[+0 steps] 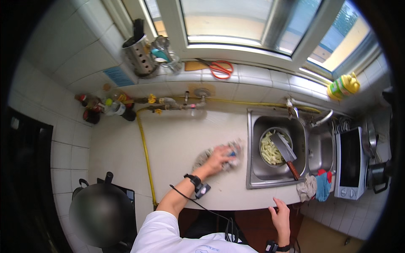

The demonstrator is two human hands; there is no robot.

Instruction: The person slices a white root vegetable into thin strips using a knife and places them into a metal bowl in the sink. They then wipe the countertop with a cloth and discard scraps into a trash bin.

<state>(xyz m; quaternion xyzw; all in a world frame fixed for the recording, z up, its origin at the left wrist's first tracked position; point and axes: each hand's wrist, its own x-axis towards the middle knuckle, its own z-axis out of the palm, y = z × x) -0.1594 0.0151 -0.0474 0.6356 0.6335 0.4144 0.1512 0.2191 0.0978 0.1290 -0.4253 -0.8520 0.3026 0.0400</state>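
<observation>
My left hand presses on a crumpled, patterned cloth on the pale countertop, left of the sink; hand and cloth are slightly blurred. Beyond the counter's front edge, at the lower right, my right hand holds nothing, its fingers apart. In the large basin of the steel sink stands a metal bowl of pale cut vegetable strips. A cleaver with a wooden handle lies across that bowl.
A yellow gas hose crosses the counter's left part. Bottles stand in the back left corner. Red-handled scissors lie on the windowsill. Cloths lie at the sink's front right corner, beside a microwave. A wok is at lower left.
</observation>
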